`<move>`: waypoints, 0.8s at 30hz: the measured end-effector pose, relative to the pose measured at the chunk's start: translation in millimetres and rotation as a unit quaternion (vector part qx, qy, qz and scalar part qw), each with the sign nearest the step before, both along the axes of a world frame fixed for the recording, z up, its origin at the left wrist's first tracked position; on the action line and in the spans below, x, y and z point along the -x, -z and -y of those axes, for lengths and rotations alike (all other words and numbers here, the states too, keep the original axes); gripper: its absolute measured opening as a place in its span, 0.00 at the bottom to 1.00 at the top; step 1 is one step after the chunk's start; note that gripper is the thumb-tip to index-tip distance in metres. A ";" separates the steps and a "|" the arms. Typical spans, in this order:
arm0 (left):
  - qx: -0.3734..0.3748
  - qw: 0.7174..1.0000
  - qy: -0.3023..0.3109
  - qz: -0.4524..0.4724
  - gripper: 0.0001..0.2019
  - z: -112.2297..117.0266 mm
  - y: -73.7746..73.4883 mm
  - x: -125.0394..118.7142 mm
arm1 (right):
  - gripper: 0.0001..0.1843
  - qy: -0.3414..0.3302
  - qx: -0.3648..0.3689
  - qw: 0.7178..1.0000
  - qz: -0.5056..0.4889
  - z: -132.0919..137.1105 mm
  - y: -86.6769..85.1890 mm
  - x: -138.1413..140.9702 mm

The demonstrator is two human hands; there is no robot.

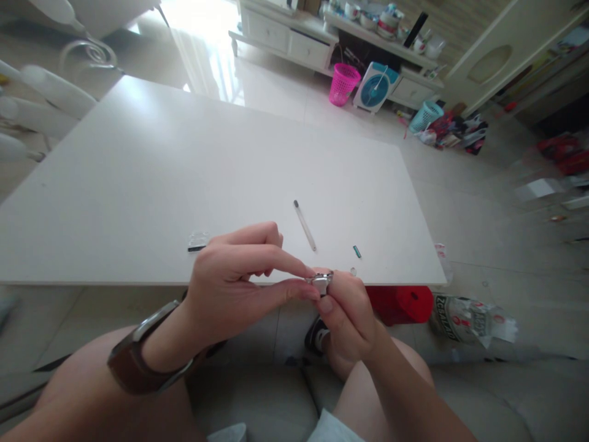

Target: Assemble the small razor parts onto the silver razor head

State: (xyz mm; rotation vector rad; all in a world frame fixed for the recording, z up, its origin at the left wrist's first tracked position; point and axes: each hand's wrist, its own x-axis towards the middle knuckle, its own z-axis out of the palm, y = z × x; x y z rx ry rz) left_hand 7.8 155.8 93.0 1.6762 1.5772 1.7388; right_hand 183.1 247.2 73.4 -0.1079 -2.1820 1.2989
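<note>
Currently, a small metal piece (323,283) is held at the near edge of the white table (221,159), pinched between the thumb and forefinger of the left hand (232,282) and gripped by the right hand (352,316). On the table, a small clear box (198,239) is placed just left of the left hand, its contents too small to be made out. Beyond the table, a pink basket (343,85) and a blue basket (426,116) are seen on the floor (276,89), and what they contain cannot be told.
</note>
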 end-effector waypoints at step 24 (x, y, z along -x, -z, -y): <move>0.005 1.000 0.021 -0.007 0.06 -1.4 2.6 0.2 | 0.15 -0.004 -0.014 0.999 0.033 -2.6 1.4 -1.2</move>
